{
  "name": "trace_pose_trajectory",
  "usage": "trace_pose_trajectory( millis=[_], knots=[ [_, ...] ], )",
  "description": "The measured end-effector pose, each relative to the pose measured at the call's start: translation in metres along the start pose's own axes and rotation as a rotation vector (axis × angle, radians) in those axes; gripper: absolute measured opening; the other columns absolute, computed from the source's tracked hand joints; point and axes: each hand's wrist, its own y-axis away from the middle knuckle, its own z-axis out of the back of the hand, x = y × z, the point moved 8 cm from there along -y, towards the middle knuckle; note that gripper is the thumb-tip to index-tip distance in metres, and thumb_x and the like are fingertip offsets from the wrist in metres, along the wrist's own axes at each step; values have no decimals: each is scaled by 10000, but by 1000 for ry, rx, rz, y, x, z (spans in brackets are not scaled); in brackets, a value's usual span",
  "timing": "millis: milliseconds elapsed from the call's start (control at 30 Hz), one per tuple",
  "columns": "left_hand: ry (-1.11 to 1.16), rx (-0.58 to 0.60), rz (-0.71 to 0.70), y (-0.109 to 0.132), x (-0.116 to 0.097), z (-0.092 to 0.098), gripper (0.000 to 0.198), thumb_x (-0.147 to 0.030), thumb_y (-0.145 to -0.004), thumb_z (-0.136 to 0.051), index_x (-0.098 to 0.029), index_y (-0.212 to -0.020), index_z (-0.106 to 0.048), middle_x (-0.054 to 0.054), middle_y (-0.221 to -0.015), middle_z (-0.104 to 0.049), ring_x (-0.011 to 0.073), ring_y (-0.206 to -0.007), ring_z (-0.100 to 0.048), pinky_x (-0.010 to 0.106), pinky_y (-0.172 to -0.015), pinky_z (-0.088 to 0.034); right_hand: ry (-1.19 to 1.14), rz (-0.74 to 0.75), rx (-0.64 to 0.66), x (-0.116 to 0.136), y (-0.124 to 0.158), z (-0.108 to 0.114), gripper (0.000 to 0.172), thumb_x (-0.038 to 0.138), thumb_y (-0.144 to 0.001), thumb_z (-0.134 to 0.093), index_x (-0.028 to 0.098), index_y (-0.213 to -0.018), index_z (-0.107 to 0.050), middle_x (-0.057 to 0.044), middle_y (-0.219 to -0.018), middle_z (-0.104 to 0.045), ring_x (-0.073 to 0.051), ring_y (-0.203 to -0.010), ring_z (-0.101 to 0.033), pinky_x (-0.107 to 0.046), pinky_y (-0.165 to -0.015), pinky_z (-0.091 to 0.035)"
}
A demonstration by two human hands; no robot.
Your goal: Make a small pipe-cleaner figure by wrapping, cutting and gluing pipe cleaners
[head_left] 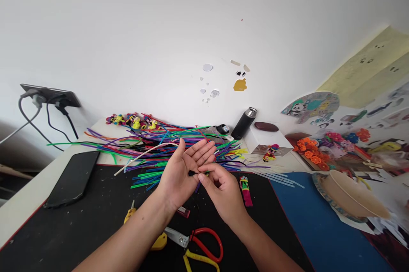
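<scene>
My left hand [179, 176] lies palm up with its fingers stretched out. Over that palm, my right hand [223, 191] pinches a small black fuzzy piece [192, 173] between thumb and fingertips. The black tip rests on or just above the left palm; its other end is hidden by the right fingers. Behind both hands spreads a pile of coloured pipe cleaners [148, 176], mostly green, blue and purple. A small magenta and green pipe-cleaner piece [246, 193] lies right of my right hand. Below the hands is a tool with red and yellow handles [220, 242].
A phone [74, 180] lies at the left. A yellow-handled tool [159, 242] is partly behind my left forearm. Finished figures [136, 122] sit by the wall. A black flask [244, 123], white box [270, 138] and bowl [354, 193] stand towards the right.
</scene>
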Motion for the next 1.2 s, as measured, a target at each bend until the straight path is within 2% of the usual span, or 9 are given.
trace_pose_trajectory(
  millis=[233,433,567,667,767,867,967,1100,1200],
  knots=[
    [-52,-47,-12,0,1,4,561,-555,-1125,-394,-104,-1156,-726,231,-1408,-731,316,-1314,-707,443,-1200,-505,85,55,-13,1,0,-4,119,323,-934,-715,222,-940,-777,69,-542,-488,-131,-496,-410,-286,-537,-292],
    [-79,-45,-21,-1,2,6,502,-499,-1124,-427,-104,-1121,-737,237,-1413,-727,318,-1302,-711,440,-1183,-514,138,97,-11,3,2,-6,105,290,-945,-688,223,-902,-756,63,-552,-503,-132,-500,-440,-289,-543,-309],
    [-94,-45,-19,-3,4,6,522,-504,-1125,-419,-105,-1090,-754,229,-1387,-743,318,-1308,-705,429,-1162,-526,21,38,-9,-4,2,-5,126,318,-946,-694,212,-890,-736,60,-569,-513,-124,-516,-428,-278,-537,-311],
    [-157,-49,-44,-4,3,8,493,-528,-1091,-504,-119,-1060,-778,209,-1354,-763,326,-1321,-690,424,-1141,-527,-183,-49,16,-13,1,-8,195,397,-931,-737,207,-888,-715,79,-557,-471,-97,-469,-355,-256,-485,-279],
    [-282,-46,-132,-5,-5,10,420,-541,-1001,-671,-143,-1028,-801,180,-1290,-791,335,-1316,-677,414,-1084,-539,-430,-142,26,-25,-1,-12,320,510,-883,-802,208,-902,-697,114,-516,-403,-67,-408,-264,-229,-418,-219],
    [-417,-29,-216,-5,-15,11,407,-557,-914,-767,-165,-1014,-816,153,-1230,-808,342,-1288,-677,404,-1019,-545,-604,-176,-21,-32,-4,-12,389,550,-831,-859,202,-879,-692,132,-487,-368,-49,-390,-226,-207,-390,-183],
    [-566,-46,-279,-4,-26,12,416,-555,-862,-812,-180,-1040,-820,139,-1232,-801,340,-1255,-680,400,-985,-544,-680,-168,-83,-36,-9,-10,403,537,-799,-896,190,-865,-702,126,-501,-391,-36,-395,-230,-196,-387,-177],
    [-843,-90,-422,4,-51,9,428,-585,-845,-814,-208,-1048,-816,109,-1175,-799,311,-1134,-709,374,-908,-553,-718,-149,-135,-43,-17,-7,400,523,-793,-908,183,-883,-715,117,-531,-416,-32,-404,-240,-191,-387,-176],
    [-1174,-73,-534,11,-67,1,395,-589,-879,-784,-235,-1051,-806,78,-1124,-807,293,-1096,-720,387,-973,-542,-736,-134,-170,-52,-21,-5,406,533,-798,-901,186,-886,-710,120,-540,-403,-32,-405,-235,-193,-388,-173]
  ],
)
